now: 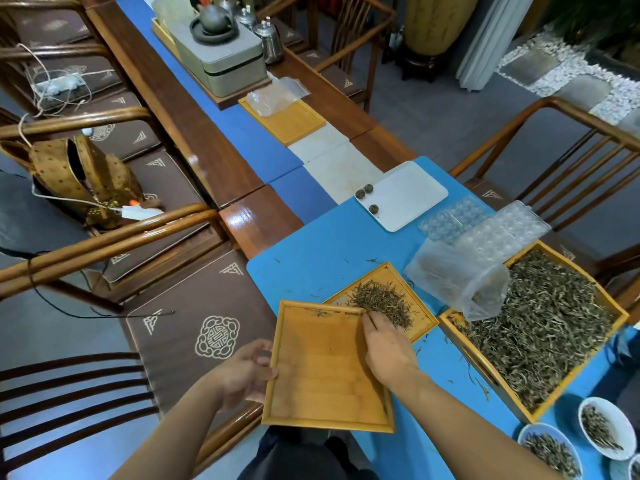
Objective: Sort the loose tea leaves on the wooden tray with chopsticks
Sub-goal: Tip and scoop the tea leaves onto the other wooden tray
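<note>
My left hand (250, 372) grips the left edge of a bare wooden tray (322, 382), which is tilted with its far end over a second, smaller wooden tray (424, 315). That second tray holds a pile of dark loose tea leaves (384, 301). My right hand (384, 344) reaches across the near tray, fingers stretched toward the pile's near edge and touching the leaves. A few leaves cling to the near tray's far rim. No chopsticks are visible in either hand.
A large wooden tray (620, 322) full of pale tea leaves sits at right, with a clear plastic bag (457, 278) lying over its corner. White bowls (604, 433) of leaves stand at bottom right. A white plate (405, 195) with tea balls lies farther off. Chairs flank the table.
</note>
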